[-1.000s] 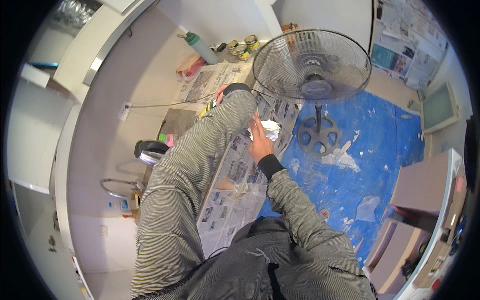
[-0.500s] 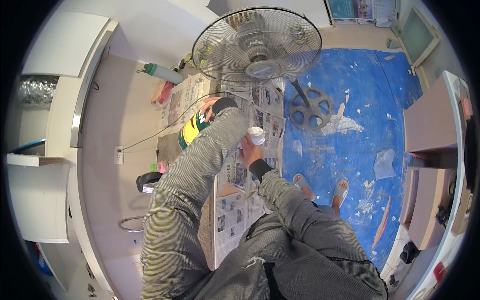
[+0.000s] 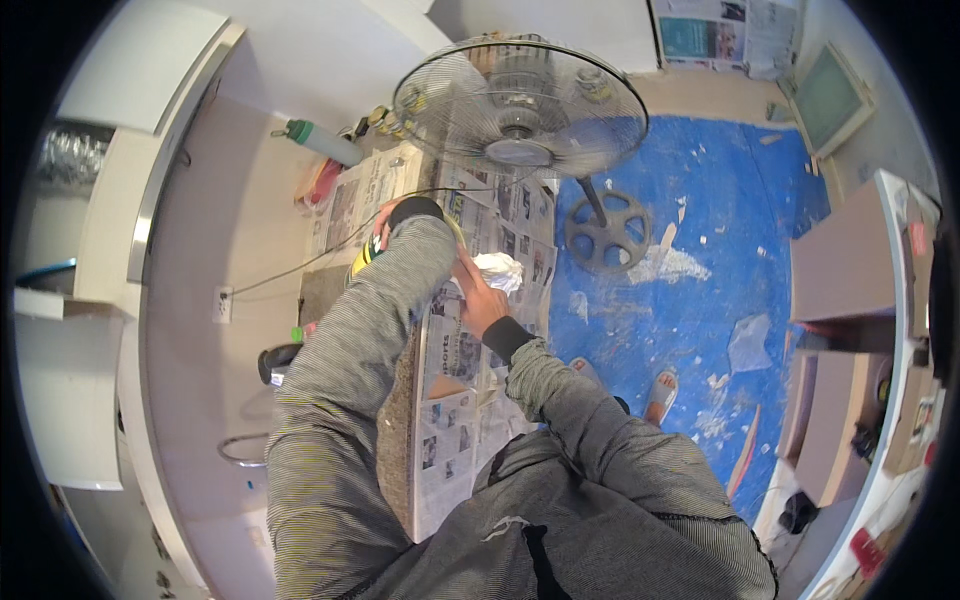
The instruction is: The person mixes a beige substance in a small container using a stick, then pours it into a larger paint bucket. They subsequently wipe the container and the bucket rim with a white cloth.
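Observation:
A paint can (image 3: 366, 257) with a yellow, green and white label is mostly hidden behind my left sleeve. My left hand (image 3: 384, 222) grips its far left side, with only some fingers showing. A curved pale yellowish edge, seemingly the can's rim, appears just right of my left cuff. Against that edge are the fingertips of my right hand (image 3: 482, 300), which holds a crumpled white cloth (image 3: 500, 271) bulging out on its right. Sheets of newspaper (image 3: 455, 440) lie under and around the can on the counter.
A large standing fan (image 3: 520, 150) stands beyond my hands, its cord running left to a wall outlet (image 3: 223, 304). A green-capped bottle (image 3: 325, 142) is at the back left. Blue sheeting (image 3: 690, 200) with white flakes covers the floor at right, beside open cabinets (image 3: 840, 250).
My right hand has moved left, up to the can's edge, and more of the white cloth shows. The can's label is now more hidden by my left arm. The view has shifted slightly.

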`<state>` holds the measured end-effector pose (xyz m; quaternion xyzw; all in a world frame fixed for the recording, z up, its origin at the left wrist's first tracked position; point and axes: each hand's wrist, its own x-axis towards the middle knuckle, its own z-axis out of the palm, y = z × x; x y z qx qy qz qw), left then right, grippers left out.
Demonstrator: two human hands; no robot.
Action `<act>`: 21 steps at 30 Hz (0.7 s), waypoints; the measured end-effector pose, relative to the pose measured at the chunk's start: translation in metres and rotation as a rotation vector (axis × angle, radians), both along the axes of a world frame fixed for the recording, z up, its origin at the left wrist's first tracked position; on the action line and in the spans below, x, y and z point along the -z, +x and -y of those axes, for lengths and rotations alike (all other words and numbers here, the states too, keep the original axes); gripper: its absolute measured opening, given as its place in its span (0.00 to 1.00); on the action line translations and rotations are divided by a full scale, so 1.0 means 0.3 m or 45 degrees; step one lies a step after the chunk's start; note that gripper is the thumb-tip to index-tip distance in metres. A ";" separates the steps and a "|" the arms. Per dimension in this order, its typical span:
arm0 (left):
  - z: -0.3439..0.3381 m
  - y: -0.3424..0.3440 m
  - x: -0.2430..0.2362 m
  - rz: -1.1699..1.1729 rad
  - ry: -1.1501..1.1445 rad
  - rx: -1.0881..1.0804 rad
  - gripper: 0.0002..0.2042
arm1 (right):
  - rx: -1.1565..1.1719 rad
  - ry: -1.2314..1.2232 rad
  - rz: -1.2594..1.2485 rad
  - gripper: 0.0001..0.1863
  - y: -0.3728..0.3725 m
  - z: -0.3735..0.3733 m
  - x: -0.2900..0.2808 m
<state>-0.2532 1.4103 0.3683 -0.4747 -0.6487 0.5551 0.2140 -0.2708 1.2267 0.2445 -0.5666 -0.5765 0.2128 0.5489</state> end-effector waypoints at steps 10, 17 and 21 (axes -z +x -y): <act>0.068 -0.464 -0.378 0.967 0.188 0.575 0.15 | -0.350 0.091 -0.738 0.35 -0.057 -0.134 -0.242; 0.077 -0.765 -0.441 1.126 0.335 0.187 0.27 | -1.041 -0.439 -1.998 0.33 -0.102 -0.137 -0.288; 0.070 -0.854 -0.371 1.239 0.442 0.121 0.30 | -1.111 -0.576 -2.127 0.32 -0.100 -0.142 -0.269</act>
